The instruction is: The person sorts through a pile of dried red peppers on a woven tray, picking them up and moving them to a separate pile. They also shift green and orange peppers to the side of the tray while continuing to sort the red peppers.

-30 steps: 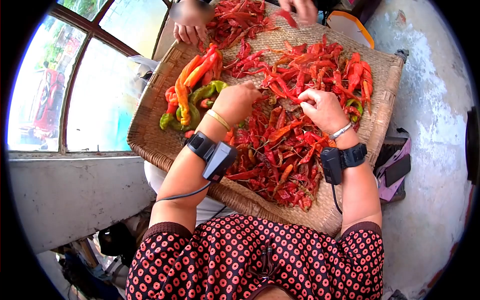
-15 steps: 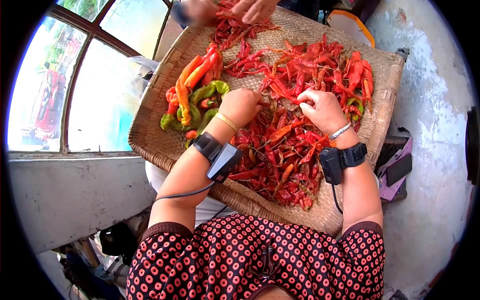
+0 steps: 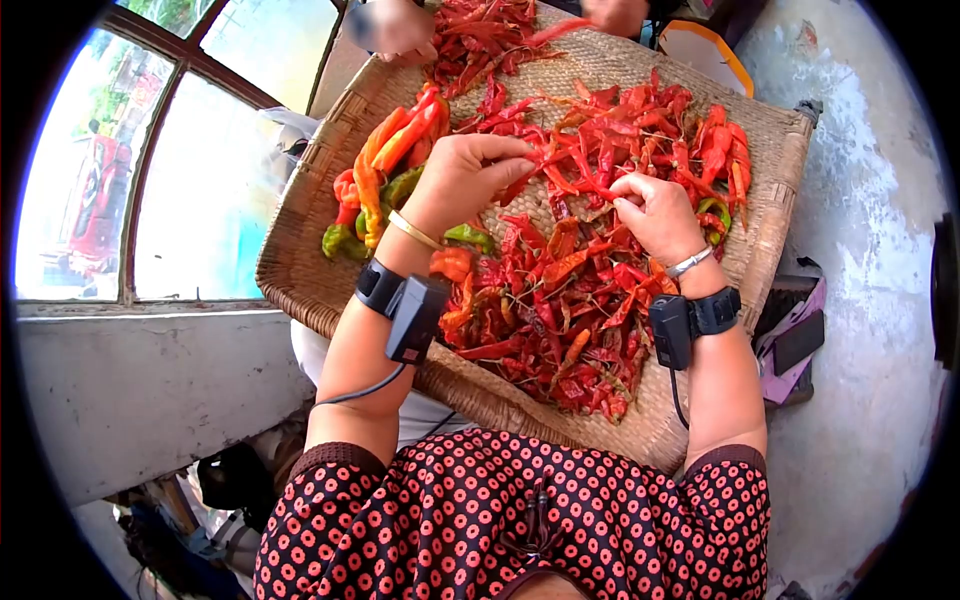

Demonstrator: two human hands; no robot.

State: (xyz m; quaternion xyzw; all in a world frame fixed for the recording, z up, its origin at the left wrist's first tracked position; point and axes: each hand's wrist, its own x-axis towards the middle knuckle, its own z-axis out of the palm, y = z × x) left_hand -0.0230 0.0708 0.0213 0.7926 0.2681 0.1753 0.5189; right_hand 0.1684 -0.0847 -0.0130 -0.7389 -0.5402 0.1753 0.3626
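Many dried red chili peppers [image 3: 565, 300] lie in a wide woven basket tray [image 3: 770, 215] in front of me. My left hand [image 3: 468, 178] reaches over the upper middle of the pile, thumb and fingers pinched at a red chili [image 3: 545, 158]. To its right, my right hand [image 3: 655, 215] is closed, with the tip of another red chili [image 3: 603, 190] between thumb and forefinger. Fresher orange and red peppers [image 3: 385, 145] lie left of my left hand, with green peppers [image 3: 345, 243] below them, partly hidden by my wrist.
At the tray's far edge another person's hands [image 3: 400, 28] work over more red chilies [image 3: 480, 35]. A window [image 3: 210, 190] stands on the left, a peeling wall [image 3: 860, 250] on the right. Beside the tray a phone [image 3: 798, 340] rests on something purple.
My left hand has moved up and away from me, its fingers now stretched further forward. My right hand has shifted slightly right. The other person's hands have moved apart.
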